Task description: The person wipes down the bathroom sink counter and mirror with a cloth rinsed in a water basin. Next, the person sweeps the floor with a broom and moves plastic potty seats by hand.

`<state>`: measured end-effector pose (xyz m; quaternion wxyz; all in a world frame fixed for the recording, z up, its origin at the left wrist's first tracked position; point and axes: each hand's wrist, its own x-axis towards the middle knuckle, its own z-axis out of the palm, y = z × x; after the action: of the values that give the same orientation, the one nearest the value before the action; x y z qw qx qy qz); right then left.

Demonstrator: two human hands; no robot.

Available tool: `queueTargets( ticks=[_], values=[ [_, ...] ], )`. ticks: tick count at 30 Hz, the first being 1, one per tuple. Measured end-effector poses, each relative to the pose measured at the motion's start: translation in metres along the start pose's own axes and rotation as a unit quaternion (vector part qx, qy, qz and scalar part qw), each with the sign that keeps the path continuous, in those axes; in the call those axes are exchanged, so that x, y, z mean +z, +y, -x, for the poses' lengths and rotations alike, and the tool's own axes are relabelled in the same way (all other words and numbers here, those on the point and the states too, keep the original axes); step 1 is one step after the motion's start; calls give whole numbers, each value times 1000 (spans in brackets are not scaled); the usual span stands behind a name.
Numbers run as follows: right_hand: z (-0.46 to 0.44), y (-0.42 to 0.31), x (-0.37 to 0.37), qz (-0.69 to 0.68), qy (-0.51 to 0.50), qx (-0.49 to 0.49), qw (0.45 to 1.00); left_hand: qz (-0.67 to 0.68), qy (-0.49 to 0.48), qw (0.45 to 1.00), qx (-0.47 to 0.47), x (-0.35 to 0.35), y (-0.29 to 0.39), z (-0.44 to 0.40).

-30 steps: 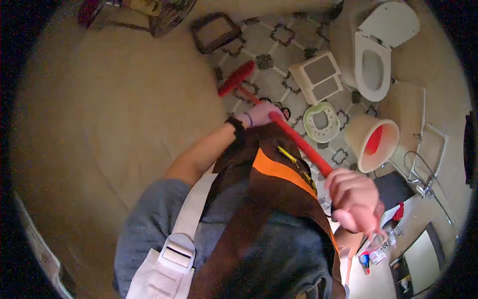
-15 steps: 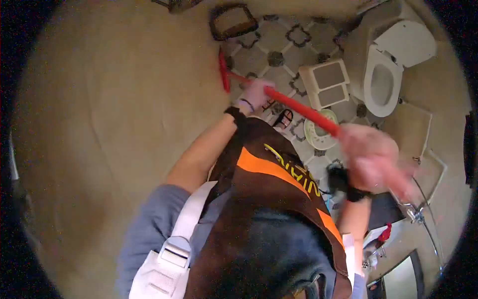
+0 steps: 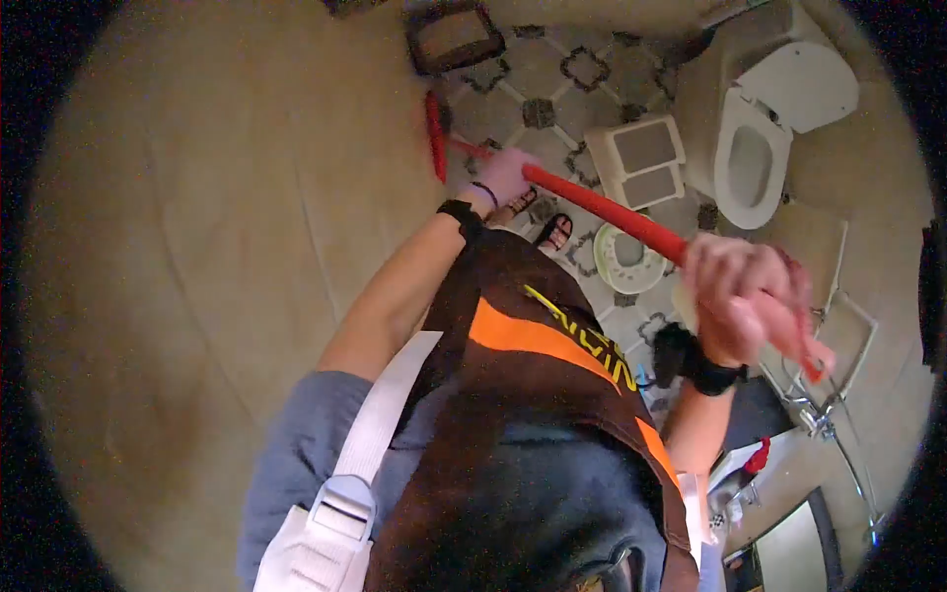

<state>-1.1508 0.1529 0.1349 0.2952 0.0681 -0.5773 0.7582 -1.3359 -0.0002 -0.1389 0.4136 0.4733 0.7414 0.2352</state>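
Both my hands are closed around the pole of a long-handled red squeegee (image 3: 607, 211). My left hand (image 3: 509, 176) grips it low, near the head end. Closer to the pole's upper end, my right hand (image 3: 745, 296) wraps round it, and the tip sticks out past my fist. The squeegee's narrow bar-shaped head (image 3: 435, 136) is up against the beige wall (image 3: 247, 197); fine detail of its edge is too blurred to make out. The pole slants across in front of my brown apron (image 3: 473, 395).
A toilet (image 3: 752, 173) with its lid up stands at the right. Before it are a cream step stool (image 3: 641, 163) and a round pale green potty seat or basin (image 3: 629, 259). A dark-framed object (image 3: 454, 41) lies far back on the patterned tile floor (image 3: 538, 113). Metal shower fittings (image 3: 819, 419) are at the lower right.
The squeegee's head has shifted slightly left and up along the wall in view. My right hand, smeared by motion before, is sharper and slightly higher. Both hands keep hold of the pole.
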Motion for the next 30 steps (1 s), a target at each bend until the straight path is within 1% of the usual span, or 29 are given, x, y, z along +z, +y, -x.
queueTargets(
  ticks=[1,3,4,5,6,7,8,9,10,11,12,13,14,15,16,17,18,19,20,22,23,25,26,27,30],
  values=[
    [13,-21,4,69,85,-18,994,-37,-43,998,1,-8,19,17],
    [20,-76,-15,37,141,-46,988,52,-31,998,9,-27,96,40],
    [17,-116,-39,-59,100,-72,991,45,-19,997,62,-25,126,51],
    [13,-156,-59,-160,57,-88,981,20,-13,996,84,-22,151,58],
    [8,-178,-65,-264,19,-95,960,37,-8,993,112,-31,168,63],
    [-3,-162,-61,-212,72,-79,971,54,-3,993,101,-31,147,49],
    [15,-148,-55,-151,110,-64,980,60,13,993,97,-12,133,46],
    [33,-110,-46,-77,158,-38,984,36,-28,998,50,-1,101,30],
    [71,-69,-33,-35,171,-3,985,12,-67,998,2,33,61,28],
    [98,-29,-13,-35,152,31,987,-7,-110,993,-49,57,34,31],
    [112,-8,0,-44,121,53,990,-26,-97,995,-24,65,29,39],
    [119,-10,-2,-59,97,63,991,-45,-82,996,0,68,28,42],
    [126,-26,-22,-117,49,65,990,-71,-71,995,23,71,31,45],
    [137,-57,-53,-61,141,42,987,-13,-51,999,12,77,45,33],
    [115,-100,-71,-55,169,16,984,10,-98,995,-11,31,87,39],
    [94,-143,-89,-48,197,-9,979,16,-132,991,-29,-18,154,47],
    [82,-163,-94,-88,172,-26,981,-37,-76,994,68,5,158,44],
    [70,-183,-99,-129,145,-40,980,-4,-41,998,52,12,177,52],
    [66,-186,-102,-165,133,-35,977,9,-58,998,39,17,177,52],
    [79,-162,-107,-64,211,-16,975,22,-78,996,20,19,167,39],
    [84,-127,-89,-39,222,18,974,-20,-100,994,42,55,116,15],
    [93,-57,-52,10,236,88,968,42,-116,992,-23,46,69,21],
    [83,-35,-25,-10,204,109,973,22,-88,996,1,56,49,23],
    [79,-36,-14,2,222,106,969,0,-59,998,24,65,31,26],
    [77,-41,21,28,219,130,967,-46,-17,999,23,67,24,39]
  ],
)
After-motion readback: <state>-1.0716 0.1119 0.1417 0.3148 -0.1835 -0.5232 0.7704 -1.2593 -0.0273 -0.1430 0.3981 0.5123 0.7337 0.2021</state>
